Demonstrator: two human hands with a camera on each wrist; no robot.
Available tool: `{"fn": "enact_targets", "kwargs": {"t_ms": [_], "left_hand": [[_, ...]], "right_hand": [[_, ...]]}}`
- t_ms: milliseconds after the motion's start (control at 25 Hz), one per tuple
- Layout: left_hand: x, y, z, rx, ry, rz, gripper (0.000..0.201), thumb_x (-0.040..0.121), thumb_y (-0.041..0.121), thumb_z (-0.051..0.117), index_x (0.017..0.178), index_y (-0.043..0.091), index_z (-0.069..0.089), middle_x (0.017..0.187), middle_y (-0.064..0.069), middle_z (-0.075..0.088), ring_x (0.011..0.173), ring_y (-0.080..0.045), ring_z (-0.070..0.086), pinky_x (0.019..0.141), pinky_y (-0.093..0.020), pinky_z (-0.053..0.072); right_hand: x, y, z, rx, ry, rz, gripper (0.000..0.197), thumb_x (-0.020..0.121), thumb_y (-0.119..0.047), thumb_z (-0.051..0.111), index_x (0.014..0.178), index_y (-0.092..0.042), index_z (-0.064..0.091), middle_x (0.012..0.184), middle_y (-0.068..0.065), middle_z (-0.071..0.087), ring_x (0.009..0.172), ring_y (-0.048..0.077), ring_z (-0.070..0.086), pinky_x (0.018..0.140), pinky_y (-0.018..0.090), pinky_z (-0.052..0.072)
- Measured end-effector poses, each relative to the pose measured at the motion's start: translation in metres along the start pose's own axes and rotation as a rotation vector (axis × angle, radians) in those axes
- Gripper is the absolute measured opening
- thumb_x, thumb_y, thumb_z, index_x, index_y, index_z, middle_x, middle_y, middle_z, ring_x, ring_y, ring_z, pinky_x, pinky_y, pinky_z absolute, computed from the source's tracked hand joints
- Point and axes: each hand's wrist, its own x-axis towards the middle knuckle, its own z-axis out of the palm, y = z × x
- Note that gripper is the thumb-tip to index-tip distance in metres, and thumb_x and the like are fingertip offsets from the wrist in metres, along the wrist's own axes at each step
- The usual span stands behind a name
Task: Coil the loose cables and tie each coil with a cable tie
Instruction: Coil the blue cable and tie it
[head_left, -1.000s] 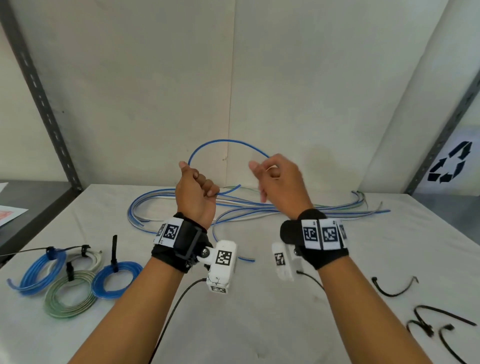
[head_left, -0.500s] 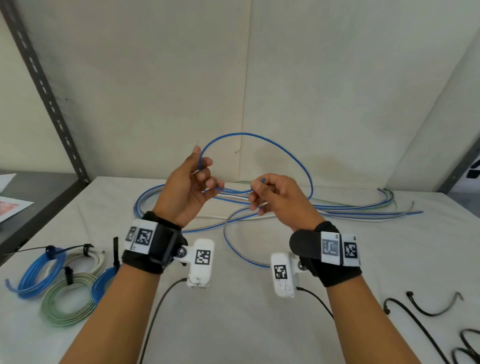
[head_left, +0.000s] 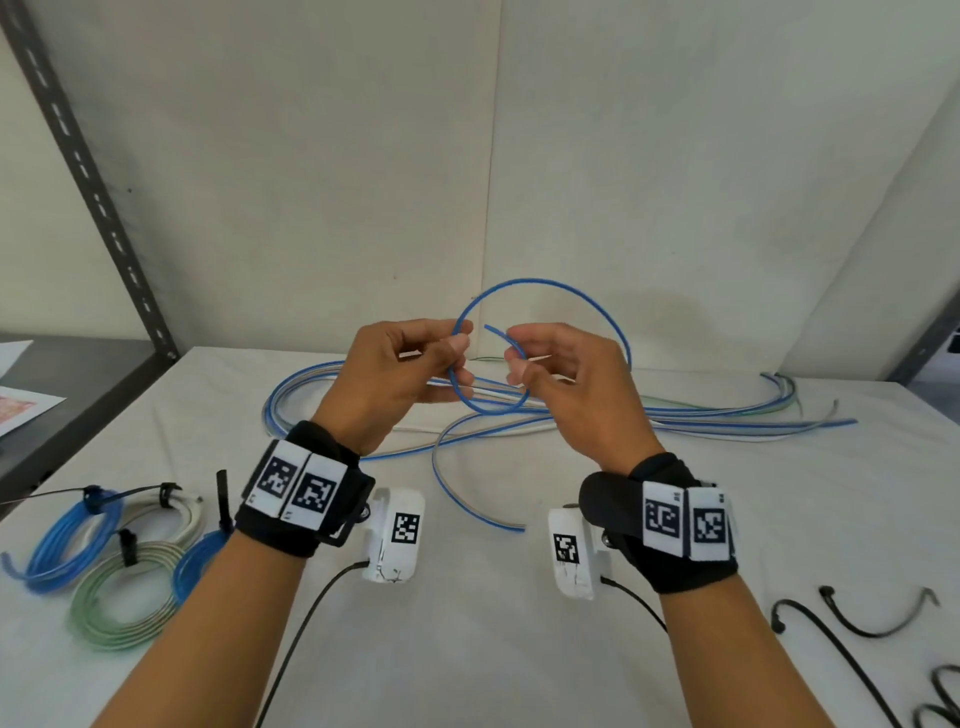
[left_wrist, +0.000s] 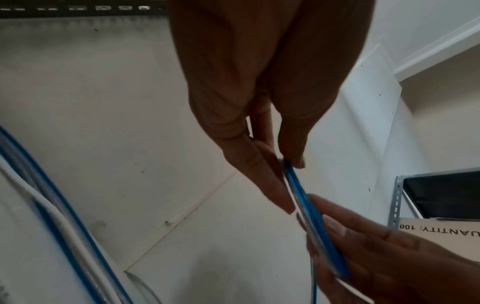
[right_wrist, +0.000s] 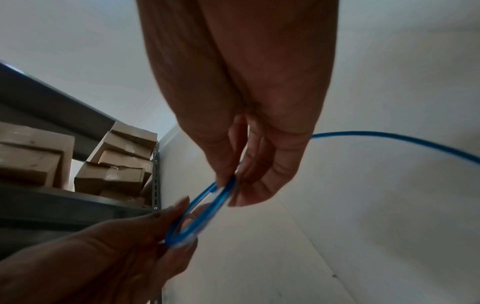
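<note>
Hands (head_left: 395, 379) pinching blue cable (head_left: 550, 291) loop.

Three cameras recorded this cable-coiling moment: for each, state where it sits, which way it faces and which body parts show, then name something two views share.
Head: on the person's head, facing forward and down at the white table; both forearms show, left hand and right hand pinching the thin blue cable.
Left wrist: along the left hand toward the wall; right-hand fingers enter.
Right wrist: along the right hand toward shelved cardboard boxes; left-hand fingers enter.
Shared: all see that cable loop.
</note>
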Motion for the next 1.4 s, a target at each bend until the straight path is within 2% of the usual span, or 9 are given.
{"fn": "enact_targets", "kwargs": {"t_ms": [120, 280, 480, 640, 840, 1000, 1120, 1240, 1400], "left_hand": [[0.000, -0.001, 0.001, 0.024, 0.011, 0.029, 0.020, 0.095, 0.009, 0.065, 0.113, 0.004, 0.072, 0.077, -0.011, 0.068, 0.073, -0.020, 0.069, 0.073, -0.036, 0.062], [-0.002, 0.001, 0.002, 0.070, -0.054, 0.017, 0.021, 0.093, 0.008, 0.068, 0.112, 0.002, 0.073, 0.097, -0.024, 0.073, 0.080, -0.024, 0.072, 0.073, -0.036, 0.062], [-0.004, 0.003, -0.007, 0.148, -0.156, -0.029, 0.021, 0.089, 0.005, 0.071, 0.110, 0.003, 0.075, 0.090, -0.025, 0.073, 0.077, -0.025, 0.071, 0.075, -0.034, 0.061], [-0.003, 0.006, -0.019, 0.274, -0.182, -0.018, 0.020, 0.088, 0.007, 0.074, 0.108, 0.009, 0.077, 0.089, -0.017, 0.077, 0.085, -0.023, 0.074, 0.080, -0.032, 0.061], [-0.002, 0.004, -0.013, 0.427, -0.142, 0.049, 0.019, 0.082, 0.006, 0.080, 0.100, 0.012, 0.079, 0.080, -0.006, 0.078, 0.078, -0.019, 0.075, 0.074, -0.020, 0.057], [-0.003, 0.006, -0.015, 0.385, -0.102, 0.067, 0.019, 0.083, 0.004, 0.079, 0.102, 0.007, 0.078, 0.078, -0.010, 0.076, 0.075, -0.025, 0.074, 0.075, -0.031, 0.062], [-0.004, 0.012, -0.022, 0.176, -0.072, 0.080, 0.022, 0.083, 0.000, 0.075, 0.105, 0.000, 0.074, 0.081, -0.020, 0.074, 0.074, -0.025, 0.071, 0.074, -0.033, 0.062], [-0.005, 0.016, -0.022, 0.060, -0.062, 0.093, 0.022, 0.082, 0.001, 0.073, 0.104, 0.004, 0.074, 0.086, -0.024, 0.074, 0.074, -0.024, 0.072, 0.073, -0.032, 0.061], [-0.005, 0.015, -0.018, -0.062, -0.019, 0.082, 0.025, 0.079, 0.009, 0.073, 0.103, 0.006, 0.074, 0.086, -0.016, 0.075, 0.075, -0.025, 0.072, 0.075, -0.032, 0.061]], "right_hand": [[-0.001, -0.006, -0.002, -0.075, -0.041, -0.077, 0.018, 0.096, -0.008, 0.064, 0.105, -0.020, 0.073, 0.094, -0.003, 0.075, 0.078, 0.011, 0.071, 0.074, 0.025, 0.058], [-0.004, -0.002, 0.007, -0.277, -0.026, -0.200, 0.023, 0.097, -0.002, 0.058, 0.100, -0.017, 0.076, 0.090, -0.010, 0.070, 0.080, -0.002, 0.062, 0.070, 0.008, 0.043], [-0.007, -0.006, 0.013, -0.198, -0.024, -0.251, 0.017, 0.095, -0.006, 0.063, 0.104, -0.018, 0.070, 0.093, -0.011, 0.073, 0.090, 0.007, 0.067, 0.076, 0.023, 0.052], [-0.013, -0.010, 0.021, -0.178, -0.025, -0.235, 0.038, 0.095, -0.011, 0.067, 0.129, -0.027, 0.061, 0.095, -0.013, 0.074, 0.093, 0.008, 0.068, 0.077, 0.026, 0.054], [-0.014, -0.012, 0.026, -0.653, 0.044, -0.093, 0.027, 0.098, -0.040, 0.060, 0.123, -0.035, 0.069, 0.098, -0.006, 0.074, 0.096, 0.021, 0.065, 0.077, 0.038, 0.051], [-0.015, -0.017, 0.020, -0.928, 0.088, -0.120, 0.025, 0.101, -0.045, 0.054, 0.115, -0.036, 0.073, 0.092, -0.003, 0.050, 0.094, 0.024, 0.050, 0.075, 0.034, 0.030], [-0.008, -0.012, 0.014, -0.474, 0.162, -0.164, 0.013, 0.097, -0.034, 0.064, 0.100, -0.029, 0.076, 0.092, -0.010, 0.059, 0.086, 0.009, 0.056, 0.077, 0.021, 0.033], [-0.006, -0.015, 0.016, 0.126, 0.170, 0.004, 0.007, 0.094, -0.018, 0.070, 0.098, -0.013, 0.069, 0.079, 0.003, 0.075, 0.061, 0.011, 0.066, 0.060, 0.017, 0.048], [-0.009, -0.020, 0.021, 0.248, 0.181, 0.051, 0.007, 0.096, -0.019, 0.068, 0.092, -0.014, 0.065, 0.084, 0.007, 0.076, 0.068, 0.013, 0.067, 0.053, 0.023, 0.048]]}}
